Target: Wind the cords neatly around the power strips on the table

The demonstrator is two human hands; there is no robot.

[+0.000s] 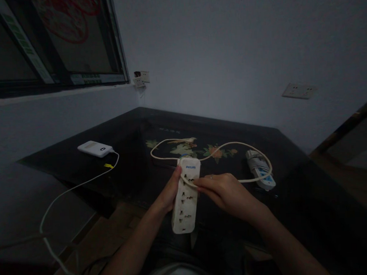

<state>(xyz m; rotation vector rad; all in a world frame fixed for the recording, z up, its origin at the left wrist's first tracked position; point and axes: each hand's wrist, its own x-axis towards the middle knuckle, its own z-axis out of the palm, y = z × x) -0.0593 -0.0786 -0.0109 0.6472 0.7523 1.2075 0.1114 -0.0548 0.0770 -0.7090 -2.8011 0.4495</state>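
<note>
A white power strip (pixel 185 211) marked PHILIPS is held up above the table's near edge, its sockets facing me. My left hand (pixel 170 191) grips it from the left side, with the thumb near the upper part. Across the front of the strip runs its pale cord (pixel 188 182), pinched between the fingers of my right hand (pixel 221 191). The cord loops out to the right over the table and back behind the strip. Its far end, near the painted flowers, is too small to make out clearly.
A dark glossy table (pixel 122 136) stands in the corner. On its right lies a second power strip (pixel 265 181) with its cord wound around it. A white power bank (pixel 95 148) with a cable sits at left. Wall sockets (pixel 298 91) are on the wall behind.
</note>
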